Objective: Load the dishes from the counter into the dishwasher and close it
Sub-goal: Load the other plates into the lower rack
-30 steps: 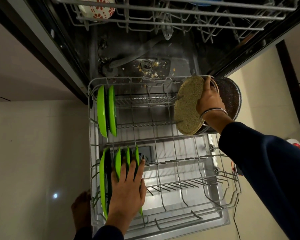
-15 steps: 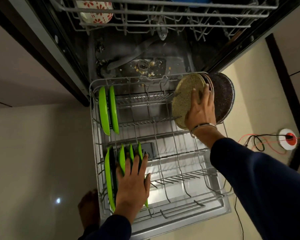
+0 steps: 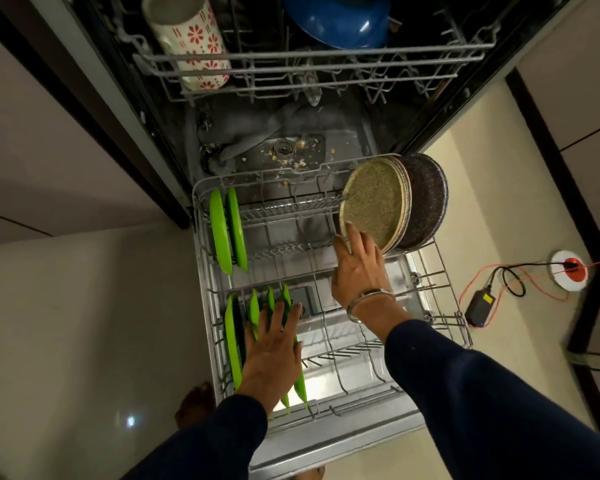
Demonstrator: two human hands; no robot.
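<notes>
Below me, the pulled-out lower rack (image 3: 440, 271) holds green plates (image 3: 220, 232) at ten o'clock and speckled plates (image 3: 374, 202) on edge at two o'clock. My left hand (image 3: 272, 355) rests flat, fingers straight, on nearer green plates (image 3: 232, 344); my right hand (image 3: 359, 271), fingers relaxed, touches the tan speckled plate's lower rim.

The left hand (image 3: 271, 355) covers the near green plates (image 3: 232, 344); the top edge crops the blue bowl (image 3: 340, 22).

Left grip (image 3: 272, 355) lies flat, fingers spread; right grip (image 3: 359, 271) reaches forward, fingers extended.
</notes>
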